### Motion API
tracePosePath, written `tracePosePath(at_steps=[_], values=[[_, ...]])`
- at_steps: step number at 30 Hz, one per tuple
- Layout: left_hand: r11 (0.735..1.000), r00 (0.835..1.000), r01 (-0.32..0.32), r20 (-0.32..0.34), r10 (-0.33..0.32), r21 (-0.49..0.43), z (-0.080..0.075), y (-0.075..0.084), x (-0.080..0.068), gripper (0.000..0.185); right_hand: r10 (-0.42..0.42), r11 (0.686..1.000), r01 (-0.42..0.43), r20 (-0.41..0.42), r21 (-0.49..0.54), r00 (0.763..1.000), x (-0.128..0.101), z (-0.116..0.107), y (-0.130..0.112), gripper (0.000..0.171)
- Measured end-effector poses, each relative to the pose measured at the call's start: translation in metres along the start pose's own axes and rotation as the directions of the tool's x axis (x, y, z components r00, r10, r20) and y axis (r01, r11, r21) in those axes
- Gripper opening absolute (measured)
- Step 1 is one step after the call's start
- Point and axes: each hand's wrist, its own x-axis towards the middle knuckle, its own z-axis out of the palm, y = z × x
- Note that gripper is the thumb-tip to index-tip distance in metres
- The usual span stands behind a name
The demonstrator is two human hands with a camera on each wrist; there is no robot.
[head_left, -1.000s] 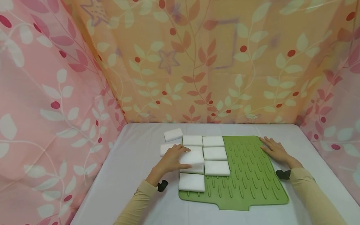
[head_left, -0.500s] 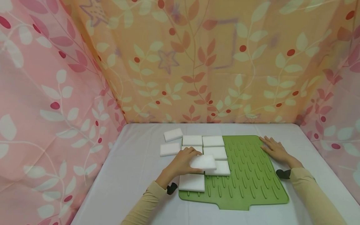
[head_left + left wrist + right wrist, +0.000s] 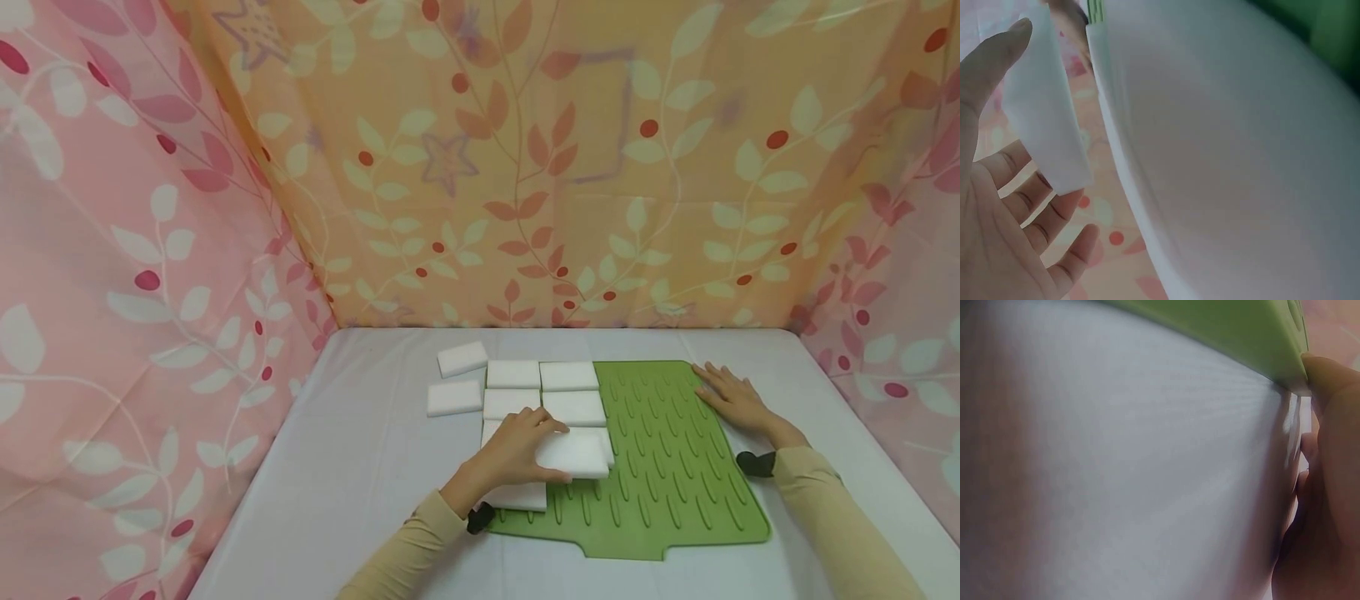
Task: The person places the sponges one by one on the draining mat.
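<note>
My left hand (image 3: 513, 452) pinches a white block-shaped sponge (image 3: 576, 454) by its edges, thumb on the near side and fingertips on the far side. The sponge hangs over the left-centre of a green ridged mat (image 3: 675, 475), overlapping another white sponge in the head view. In the left wrist view, the thumb and fingers hold the sponge (image 3: 1047, 112) beside the palm. My right hand (image 3: 738, 407) rests at the mat's upper right edge with its fingers extended. The right wrist view shows the thumb (image 3: 1335, 378) touching the green edge.
Two columns of white sponges (image 3: 568, 377) lie on the mat's left half, the nearest (image 3: 521, 497) partly behind the left hand. Two loose sponges (image 3: 453, 398) lie on the white tablecloth (image 3: 337, 433) left of the mat. Floral curtains (image 3: 525, 167) enclose the table's back and sides.
My left hand has carried the sponge rightward and slightly nearer, from the left column to over the right column's near end. The right hand has stayed put.
</note>
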Motion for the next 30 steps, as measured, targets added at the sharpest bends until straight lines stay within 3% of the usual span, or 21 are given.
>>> tracePosePath(at_steps=[17, 30], values=[[0.999, 0.999, -0.018, 0.034, 0.017, 0.049, 0.018, 0.028, 0.000, 0.069, 0.001, 1.000, -0.001, 0.002, 0.024, 1.000, 0.000, 0.000, 0.001, 0.060], [0.994, 0.999, -0.035, -0.008, 0.036, 0.101, 0.023, 0.037, -0.006, 0.069, -0.006, 1.000, 0.006, -0.008, 0.025, 1.000, 0.000, 0.002, 0.002, 0.060]])
